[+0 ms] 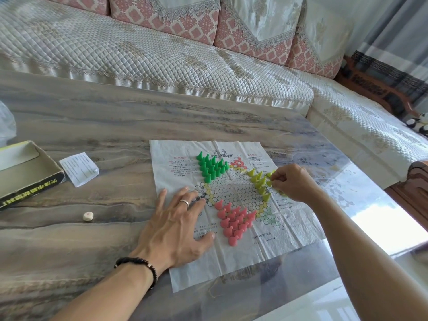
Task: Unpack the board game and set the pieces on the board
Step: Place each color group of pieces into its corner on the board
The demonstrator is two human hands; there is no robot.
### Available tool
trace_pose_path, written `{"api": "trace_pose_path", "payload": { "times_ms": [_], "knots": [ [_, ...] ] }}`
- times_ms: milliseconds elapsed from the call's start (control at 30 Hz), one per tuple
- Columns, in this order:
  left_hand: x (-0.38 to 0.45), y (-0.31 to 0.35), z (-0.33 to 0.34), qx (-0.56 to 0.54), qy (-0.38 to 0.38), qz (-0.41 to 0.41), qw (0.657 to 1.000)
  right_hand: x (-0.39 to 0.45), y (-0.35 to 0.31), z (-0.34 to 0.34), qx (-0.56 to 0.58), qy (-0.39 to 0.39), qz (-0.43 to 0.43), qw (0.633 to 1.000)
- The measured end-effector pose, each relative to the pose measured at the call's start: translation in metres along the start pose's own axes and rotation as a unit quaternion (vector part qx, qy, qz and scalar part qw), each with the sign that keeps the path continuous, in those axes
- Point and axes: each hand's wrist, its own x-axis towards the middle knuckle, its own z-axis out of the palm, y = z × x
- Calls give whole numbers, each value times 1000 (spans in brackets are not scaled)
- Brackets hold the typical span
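Marbled table (pixel 97 126) holds the paper board (pixel 234 253): left hand (pixel 176 228) flat, steadying it, while right hand (pixel 294 184) pinches a yellow piece (pixel 269 183), best lowered upright beside its fingertips without toppling neighbours.

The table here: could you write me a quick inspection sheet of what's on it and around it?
Surface: marbled table, glossy.
Job's things: paper board spread flat; green pieces, pink pieces and yellow pieces stand in clusters on it.
Clutter: open box, folded leaflet, die, all left of the board.
Grips: left hand rests flat on the board's edge; right hand pinches a yellow piece.
Cables: nothing seen.
Surroundings: quilted sofa behind the table.
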Motion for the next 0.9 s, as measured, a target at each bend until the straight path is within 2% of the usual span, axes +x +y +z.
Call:
{"api": "trace_pose_path", "payload": {
  "times_ms": [333,900],
  "knots": [
    [0,1,-1,3,-2,-1,1000,7,8,8,-50,-29,-6,998],
    [1,0,1,4,0,2,1000,2,15,0,-12,5,8,1000]
  ]
}}
